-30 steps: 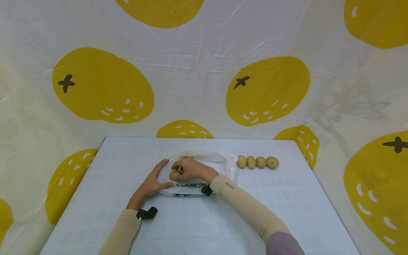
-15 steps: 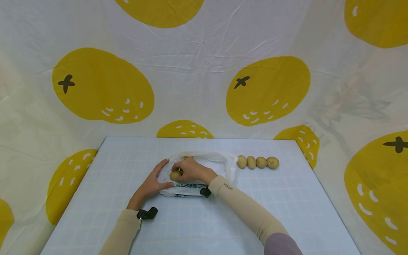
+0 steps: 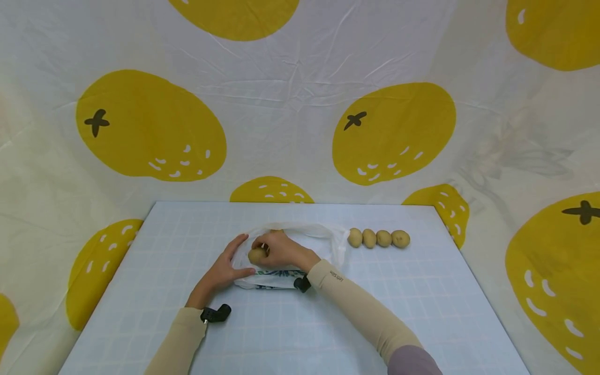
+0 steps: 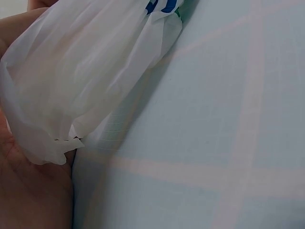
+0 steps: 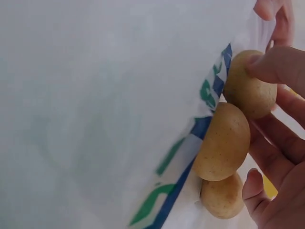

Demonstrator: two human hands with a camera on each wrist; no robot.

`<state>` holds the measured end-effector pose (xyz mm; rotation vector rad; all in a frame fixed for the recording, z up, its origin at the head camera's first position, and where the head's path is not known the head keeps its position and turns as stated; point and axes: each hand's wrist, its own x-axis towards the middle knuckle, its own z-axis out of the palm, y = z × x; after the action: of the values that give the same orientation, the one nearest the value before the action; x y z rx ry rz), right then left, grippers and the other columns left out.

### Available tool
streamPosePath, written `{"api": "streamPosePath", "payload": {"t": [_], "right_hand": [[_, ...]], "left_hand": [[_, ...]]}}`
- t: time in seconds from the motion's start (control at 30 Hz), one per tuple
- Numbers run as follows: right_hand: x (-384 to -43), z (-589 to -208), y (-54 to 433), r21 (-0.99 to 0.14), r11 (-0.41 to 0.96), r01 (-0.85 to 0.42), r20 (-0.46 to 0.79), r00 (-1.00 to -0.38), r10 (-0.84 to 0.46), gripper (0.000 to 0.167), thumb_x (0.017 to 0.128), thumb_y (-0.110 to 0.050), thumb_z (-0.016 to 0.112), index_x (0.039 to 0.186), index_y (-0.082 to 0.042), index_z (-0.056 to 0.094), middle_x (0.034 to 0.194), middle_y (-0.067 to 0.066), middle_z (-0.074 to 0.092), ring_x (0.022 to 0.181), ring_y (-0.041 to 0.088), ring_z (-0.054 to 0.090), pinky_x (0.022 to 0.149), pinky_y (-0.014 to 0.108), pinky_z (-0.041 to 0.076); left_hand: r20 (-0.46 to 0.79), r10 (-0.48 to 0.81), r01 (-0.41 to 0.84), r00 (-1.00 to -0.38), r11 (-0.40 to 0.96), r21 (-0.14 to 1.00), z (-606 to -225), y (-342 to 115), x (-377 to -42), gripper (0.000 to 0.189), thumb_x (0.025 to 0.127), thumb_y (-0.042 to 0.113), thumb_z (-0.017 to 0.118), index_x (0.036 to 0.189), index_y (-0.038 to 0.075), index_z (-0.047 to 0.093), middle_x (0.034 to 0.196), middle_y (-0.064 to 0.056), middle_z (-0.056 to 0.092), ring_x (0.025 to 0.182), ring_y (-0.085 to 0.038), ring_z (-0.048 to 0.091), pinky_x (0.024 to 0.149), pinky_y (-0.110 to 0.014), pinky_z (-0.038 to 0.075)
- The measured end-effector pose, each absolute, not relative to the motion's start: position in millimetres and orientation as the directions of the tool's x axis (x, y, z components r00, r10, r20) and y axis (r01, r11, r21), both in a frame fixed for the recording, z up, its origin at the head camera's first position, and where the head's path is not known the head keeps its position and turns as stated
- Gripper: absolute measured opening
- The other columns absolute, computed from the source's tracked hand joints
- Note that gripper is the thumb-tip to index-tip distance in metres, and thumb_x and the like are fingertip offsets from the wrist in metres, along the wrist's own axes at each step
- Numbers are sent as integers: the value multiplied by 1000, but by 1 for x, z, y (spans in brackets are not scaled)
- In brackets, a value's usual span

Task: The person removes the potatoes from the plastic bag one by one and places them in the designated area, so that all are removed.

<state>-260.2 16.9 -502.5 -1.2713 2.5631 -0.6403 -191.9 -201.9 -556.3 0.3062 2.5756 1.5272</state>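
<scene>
One potato (image 3: 256, 256), pinched by fingers of the right hand (image 3: 282, 251) near nine o'clock inside the white bag (image 3: 248, 281), could slip if the left hand (image 3: 222, 270), fingers spread, lets the bag sag.

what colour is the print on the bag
The print is blue and green, clearest in the right wrist view.

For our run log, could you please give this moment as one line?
right hand: holds potato inside bag | left hand: touches bag's left side | potato row: right of bag
</scene>
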Motion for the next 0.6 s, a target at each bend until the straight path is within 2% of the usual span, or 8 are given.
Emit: {"api": "streamPosePath", "payload": {"t": [0.23,0.6], "right_hand": [[-259,-498,18,-582,486,-652,39,-619,-785,39,91,-19,78,128,-12,69,123,0,71,107,8,64,90,16,54],[-248,-490,25,-697,420,-581,98,-658,-746,41,90,-16,78,129,-10,67,130,3,69,110,13,65,92,23,56]], "left_hand": [[-19,239,98,-971,469,878,-555,-201,-193,105,82,32,87,164,16,24,172,-15,16,158,-43,13,123,-71,15],[-46,216,66,-975,482,873,-557,-201,-194,106,80,34,88,164,18,24,172,-15,16,159,-43,12,122,-72,13]]}}
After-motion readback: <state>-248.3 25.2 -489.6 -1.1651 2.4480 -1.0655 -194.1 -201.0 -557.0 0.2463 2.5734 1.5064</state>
